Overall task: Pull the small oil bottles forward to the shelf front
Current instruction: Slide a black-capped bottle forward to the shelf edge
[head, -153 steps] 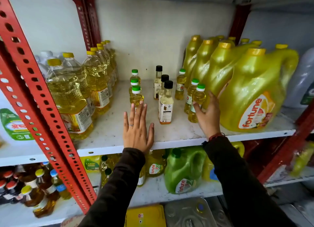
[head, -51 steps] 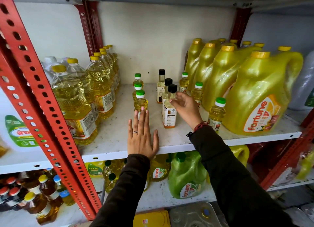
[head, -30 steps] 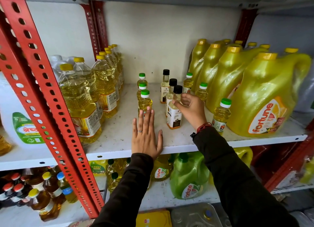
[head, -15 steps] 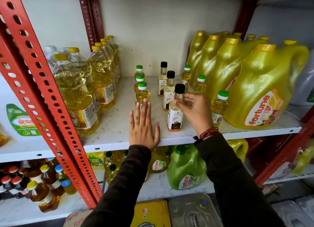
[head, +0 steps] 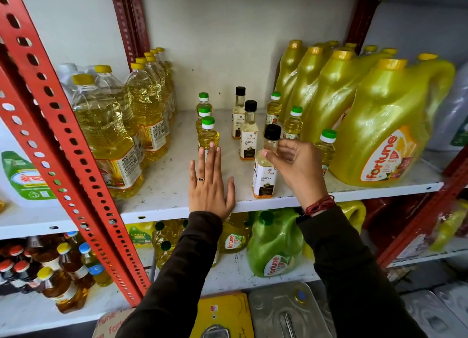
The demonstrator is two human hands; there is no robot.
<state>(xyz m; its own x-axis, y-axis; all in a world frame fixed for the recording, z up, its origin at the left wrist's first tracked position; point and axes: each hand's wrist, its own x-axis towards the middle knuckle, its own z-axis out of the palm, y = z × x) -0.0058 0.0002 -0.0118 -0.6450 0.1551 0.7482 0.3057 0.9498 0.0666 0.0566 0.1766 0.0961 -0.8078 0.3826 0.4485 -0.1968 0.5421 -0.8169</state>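
Small oil bottles stand in three rows on the white shelf (head: 164, 188). At the left is a green-capped row, its front bottle (head: 208, 135) just beyond my left hand (head: 210, 186). That hand lies flat and open on the shelf, fingertips touching the bottle's base. The middle row has black caps. Its front bottle (head: 263, 178), labelled coconut oil, stands upright at the shelf's front edge. My right hand (head: 297, 168) pinches its neck with the fingertips. Another black-capped bottle (head: 249, 135) stands behind it. On the right, a green-capped bottle (head: 326, 145) sits partly hidden behind my right hand.
Big yellow oil jugs (head: 385, 125) fill the shelf's right side. Tall clear oil bottles (head: 106, 135) line the left. A red perforated upright (head: 63, 135) slants across the left front. More bottles and a green jug (head: 276, 244) stand on the shelf below.
My right hand slid a green-capped bottle forward, then took the front black-capped bottle by the neck and drew it to the shelf front. My left hand stayed flat on the shelf.
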